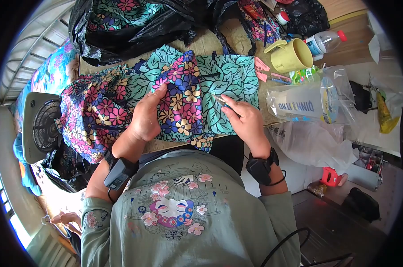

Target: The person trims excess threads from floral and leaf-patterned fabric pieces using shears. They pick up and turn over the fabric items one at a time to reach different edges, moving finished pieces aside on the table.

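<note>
Floral cloth (179,102) with pink, navy and cream flowers lies over turquoise leaf-patterned cloth (230,80) on the table. My left hand (149,113) rests on the floral cloth, its fingers stretched out along the fabric. My right hand (245,116) is closed around a small pair of thread snips (217,98), with the metal blades pointing left over the leaf cloth. The hand hides most of the handle. A thin dark strip crosses the leaf cloth just above the blades. More floral cloth (94,111) bunches up to the left and hangs off the table edge.
A black plastic bag (139,42) holding similar cloth lies at the back. At right stand a yellow mug (293,55), a clear bottle (326,43) and a plastic-wrapped cup (304,100). A grey fan (43,127) is at far left. Another person's hand (65,219) shows at lower left.
</note>
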### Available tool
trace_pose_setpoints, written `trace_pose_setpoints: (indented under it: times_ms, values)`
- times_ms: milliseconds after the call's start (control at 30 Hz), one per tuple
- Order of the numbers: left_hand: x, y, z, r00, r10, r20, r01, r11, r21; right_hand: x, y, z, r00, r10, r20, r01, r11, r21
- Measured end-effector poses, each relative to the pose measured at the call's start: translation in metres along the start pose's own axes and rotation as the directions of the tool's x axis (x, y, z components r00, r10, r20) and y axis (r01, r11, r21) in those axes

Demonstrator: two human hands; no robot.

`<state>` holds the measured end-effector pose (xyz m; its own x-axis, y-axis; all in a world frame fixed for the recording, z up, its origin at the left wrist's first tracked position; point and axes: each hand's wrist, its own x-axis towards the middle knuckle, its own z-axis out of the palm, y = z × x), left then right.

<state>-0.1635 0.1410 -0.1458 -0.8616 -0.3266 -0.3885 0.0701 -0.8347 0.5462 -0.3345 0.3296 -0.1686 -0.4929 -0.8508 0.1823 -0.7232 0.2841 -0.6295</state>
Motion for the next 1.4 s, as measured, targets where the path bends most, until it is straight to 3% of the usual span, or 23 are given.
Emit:
trace_pose_setpoints:
  times_ms: [133,233,367,900,1167,1400]
  values:
    - [-0.0011,0.0006,0.0012,1.000,0.002,-0.003,-0.002,1.000,0.012,-0.0001,-0.0009,0.0001,1.000,0.014,0.001,-0.014,1.000,0.011]
    - [-0.0008,0.0007,0.0000,1.000,-0.005,-0.011,0.005,1.000,0.011,-0.0014,0.0019,0.0023,0.995,-0.004,-0.101,0.010,0.998,0.066]
    - [0.0003,0.0000,-0.0011,1.000,-0.007,-0.010,0.008,1.000,0.008,-0.0022,0.0007,-0.0034,0.999,-0.019,-0.038,0.021,0.997,0.069]
    - [0.0019,-0.0016,-0.0028,1.000,-0.014,-0.019,0.014,1.000,-0.019,-0.0011,-0.0036,0.0003,1.000,-0.006,-0.019,0.005,0.999,-0.044]
    - [0.0009,-0.0006,-0.0032,1.000,-0.007,-0.015,0.007,1.000,-0.008,-0.0026,-0.0025,-0.0024,1.000,0.020,-0.016,-0.020,1.000,0.024]
    - [-0.0003,0.0001,-0.0006,1.000,-0.001,-0.015,0.001,1.000,-0.018,-0.0023,-0.0017,-0.0011,1.000,-0.006,0.000,0.006,1.000,-0.024]
